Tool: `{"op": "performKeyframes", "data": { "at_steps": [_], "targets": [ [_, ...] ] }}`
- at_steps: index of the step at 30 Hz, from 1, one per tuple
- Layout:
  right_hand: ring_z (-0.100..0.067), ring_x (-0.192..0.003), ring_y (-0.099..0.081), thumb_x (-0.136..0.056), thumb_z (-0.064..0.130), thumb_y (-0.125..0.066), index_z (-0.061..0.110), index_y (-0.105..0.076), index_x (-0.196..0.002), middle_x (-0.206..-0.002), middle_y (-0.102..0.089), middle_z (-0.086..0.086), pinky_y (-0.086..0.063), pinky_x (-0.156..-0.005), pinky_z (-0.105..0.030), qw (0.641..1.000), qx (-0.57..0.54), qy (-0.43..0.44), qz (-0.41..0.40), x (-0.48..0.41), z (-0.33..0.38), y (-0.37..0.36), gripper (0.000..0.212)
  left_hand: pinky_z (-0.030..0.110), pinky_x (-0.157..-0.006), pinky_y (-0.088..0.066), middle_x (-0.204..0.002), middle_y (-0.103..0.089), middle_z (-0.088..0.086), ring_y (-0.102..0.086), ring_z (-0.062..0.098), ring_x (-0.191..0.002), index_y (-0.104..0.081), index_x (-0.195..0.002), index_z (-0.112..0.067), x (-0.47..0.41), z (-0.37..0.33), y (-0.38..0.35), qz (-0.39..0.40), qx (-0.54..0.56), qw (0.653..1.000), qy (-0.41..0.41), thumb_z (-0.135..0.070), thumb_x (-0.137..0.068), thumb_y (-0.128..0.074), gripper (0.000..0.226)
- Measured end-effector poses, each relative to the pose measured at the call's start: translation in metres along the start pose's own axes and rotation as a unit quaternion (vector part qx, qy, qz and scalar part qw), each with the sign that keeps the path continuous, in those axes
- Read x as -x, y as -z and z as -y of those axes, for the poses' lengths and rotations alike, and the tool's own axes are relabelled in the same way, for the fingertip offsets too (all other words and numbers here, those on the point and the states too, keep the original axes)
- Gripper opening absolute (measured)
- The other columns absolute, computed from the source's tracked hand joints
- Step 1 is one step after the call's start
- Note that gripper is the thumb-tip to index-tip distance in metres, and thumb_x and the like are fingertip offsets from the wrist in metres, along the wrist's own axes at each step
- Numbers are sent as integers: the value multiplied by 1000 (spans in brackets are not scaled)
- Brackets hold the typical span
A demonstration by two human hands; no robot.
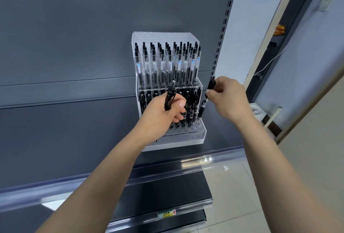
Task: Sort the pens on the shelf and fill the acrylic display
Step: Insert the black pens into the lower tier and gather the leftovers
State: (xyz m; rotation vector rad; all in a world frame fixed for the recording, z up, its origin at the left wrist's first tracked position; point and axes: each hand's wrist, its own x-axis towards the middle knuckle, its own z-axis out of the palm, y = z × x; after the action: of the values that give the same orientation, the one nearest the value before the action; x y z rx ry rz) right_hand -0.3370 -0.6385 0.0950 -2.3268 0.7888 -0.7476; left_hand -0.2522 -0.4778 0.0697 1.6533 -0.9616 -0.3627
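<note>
- A person's bare forearms reach up across the shelf's front rail, which runs beneath both wrists.
- The left hand is clenched around a bundle of black pens. Their clip ends rise above the thumb.
- The right hand pinches one pen upright by its upper half. Its lower end hangs below and left of the fingers, close by the display's right wall; whether it touches cannot be told.
- The acrylic display stands on the shelf just beyond the left hand, with open sockets in its front rows below the knuckles.
- Dark pens crowd the lower tier behind the left hand, and clear pens stand in the upper tier above both hands.
- Bare shelf stretches left of the left hand, under the grey back panel.
- A slotted upright above the right hand marks the unit's right edge, with pale wall beyond.
</note>
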Motion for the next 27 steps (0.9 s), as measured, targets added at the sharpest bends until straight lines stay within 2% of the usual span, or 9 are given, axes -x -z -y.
{"op": "performKeyframes", "data": {
  "at_steps": [2, 5, 9, 14, 20, 23, 25, 27],
  "targets": [
    [-22, -73, -50, -89, 14, -61, 7, -59, -86, -82, -61, -8, -31, -55, -27, 1000, -2, 3, 7, -2, -3, -3, 8, 28, -72, -58, -83, -65, 2, -67, 13, -74, -61, -94, -18, 1, 1, 1, -2, 1, 1000, 3, -18, -96, -48, 13],
    [-23, -72, -53, -89, 12, -61, 5, -61, -87, -83, -64, -10, -37, -54, -22, 1000, -7, 2, 25, -5, -6, -10, 7, 27, -71, -58, -82, -65, 2, -66, 10, -72, -61, -92, -20, 2, 1, 1, -7, 1, 1000, 7, -17, -96, -48, 13],
    [-30, -82, -64, -87, 7, -62, 4, -66, -89, -88, -69, -14, -51, -70, -32, 998, 3, -13, 64, -7, -11, -20, 5, 27, -70, -58, -81, -65, 1, -65, 10, -70, -61, -92, -19, 3, 2, 3, -12, -2, 1000, 13, -17, -96, -49, 14],
    [-32, -84, -66, -85, 3, -62, 6, -68, -87, -88, -70, -15, -54, -78, -38, 995, 17, -35, 93, -6, -14, -28, 8, 24, -68, -57, -77, -64, -2, -64, 7, -66, -63, -96, -14, 4, 5, 5, -19, -10, 1000, 22, -17, -96, -50, 14],
    [-34, -84, -64, -84, 3, -61, -1, -69, -92, -90, -69, -19, -53, -75, -38, 994, 55, -31, 87, -4, -13, -29, 12, 21, -65, -53, -73, -62, -5, -61, 4, -63, -62, -90, -18, 7, 5, 2, -14, -41, 999, 25, -17, -96, -50, 14],
    [-38, -89, -62, -85, 5, -58, -7, -65, -92, -93, -67, -22, -51, -72, -38, 989, 124, -34, 71, 0, -10, -19, 16, 26, -69, -53, -72, -62, -6, -60, 5, -63, -63, -92, -13, 7, 5, 0, -15, -62, 998, 29, -18, -96, -50, 14],
    [-32, -83, -61, -86, 6, -57, 0, -66, -87, -86, -67, -14, -47, -65, -30, 992, 122, -12, 30, 3, -1, -5, 11, 31, -72, -54, -72, -62, -6, -61, 8, -65, -62, -93, -15, 8, 5, -1, -15, -73, 997, 31, -19, -96, -50, 14],
    [-17, -70, -57, -86, 9, -60, 11, -67, -83, -74, -63, 1, -41, -59, -22, 998, 37, 15, 43, 8, 15, 8, 7, 34, -74, -55, -73, -62, -6, -62, 10, -67, -63, -93, -16, 10, 4, -3, -16, -79, 996, 36, -20, -95, -50, 13]
  ]
}}
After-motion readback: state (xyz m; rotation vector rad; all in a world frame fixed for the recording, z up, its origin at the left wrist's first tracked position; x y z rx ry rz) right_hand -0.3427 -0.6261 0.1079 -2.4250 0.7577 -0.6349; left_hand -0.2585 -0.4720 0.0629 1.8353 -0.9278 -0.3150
